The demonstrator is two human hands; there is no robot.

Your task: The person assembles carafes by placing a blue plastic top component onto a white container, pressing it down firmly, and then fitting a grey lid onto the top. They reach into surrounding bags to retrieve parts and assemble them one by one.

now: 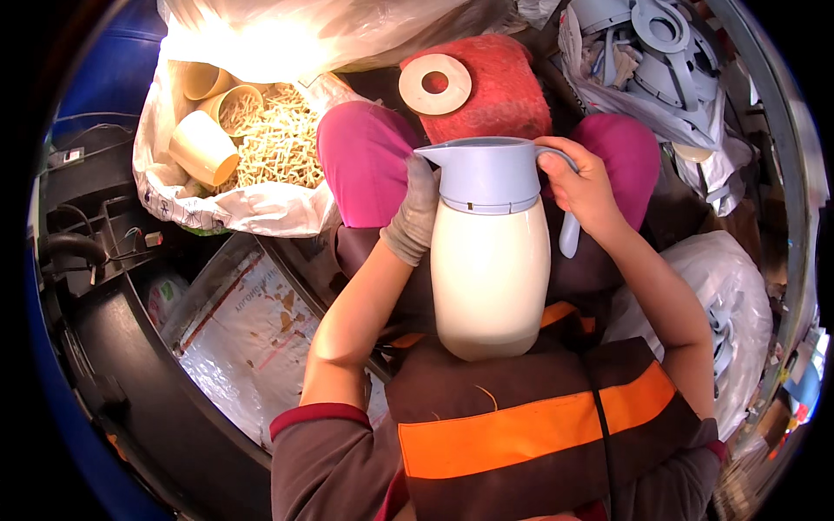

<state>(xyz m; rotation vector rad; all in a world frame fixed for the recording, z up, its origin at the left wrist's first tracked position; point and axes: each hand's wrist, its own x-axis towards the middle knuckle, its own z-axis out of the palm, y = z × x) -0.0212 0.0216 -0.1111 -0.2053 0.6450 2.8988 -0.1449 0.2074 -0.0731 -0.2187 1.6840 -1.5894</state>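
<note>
Two hands clasp a cream plastic jug (489,278) with a grey-blue spouted top (489,174), held upright against the person's lap. The gloved left hand (415,213) presses the collar below the spout; the bare right hand (584,187) grips the top where the handle (569,234) joins. The body looks smooth, rigid and probably light, so likely slippery: the collar and handle seem the surest holds. A sack of cream tubes (208,143) sits to the left.
</note>
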